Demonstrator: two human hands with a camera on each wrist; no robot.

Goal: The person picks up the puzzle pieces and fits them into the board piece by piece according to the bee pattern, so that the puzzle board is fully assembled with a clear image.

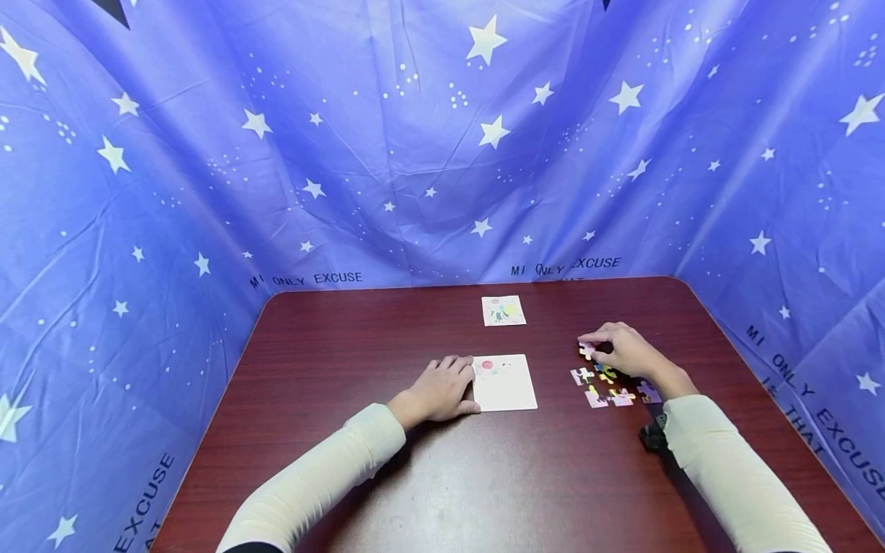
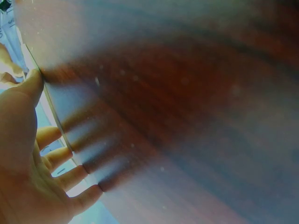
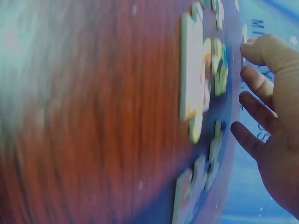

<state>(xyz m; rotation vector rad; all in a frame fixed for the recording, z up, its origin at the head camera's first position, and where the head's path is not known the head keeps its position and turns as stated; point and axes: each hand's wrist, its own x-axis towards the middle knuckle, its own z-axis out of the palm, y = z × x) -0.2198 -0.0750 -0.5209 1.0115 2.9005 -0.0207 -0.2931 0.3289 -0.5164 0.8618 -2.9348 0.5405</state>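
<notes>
A white puzzle board lies flat on the table, with a printed strip along its far edge. My left hand rests at the board's left edge, fingers extended and thumb by the near corner; in the left wrist view the left hand's fingertips touch the tabletop. To the right, my right hand pinches a pink puzzle piece between thumb and fingers at the far side of a loose group. Below it lie several pieces, among them a corner-like pink piece and a yellow piece. The hand and forearm partly hide others.
A small square picture card with a coloured drawing lies beyond the board. A purple piece sits under the right wrist, near a black object by the sleeve. Blue star-patterned cloth hangs around the dark red wooden table.
</notes>
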